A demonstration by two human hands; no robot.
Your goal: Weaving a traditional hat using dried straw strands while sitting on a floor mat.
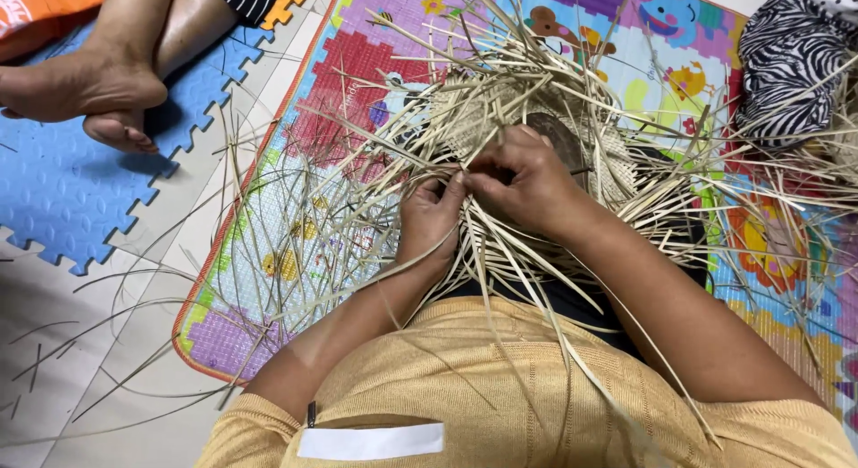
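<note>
A half-woven piece of pale straw (465,106) lies on my lap, with long loose strips (626,110) fanning out on every side. My left hand (431,219) pinches a few strips near the woven edge. My right hand (523,177) sits just to its right, fingers closed on strips at the same spot, fingertips of both hands nearly touching. The woven part under my hands is mostly hidden by them.
A colourful play mat (357,66) covers the floor under the work. Blue foam tiles (54,191) lie at the left, where another person's bare feet (85,88) rest. A zebra-striped cloth (786,61) sits at the upper right. Stray strips litter the pale floor (80,379).
</note>
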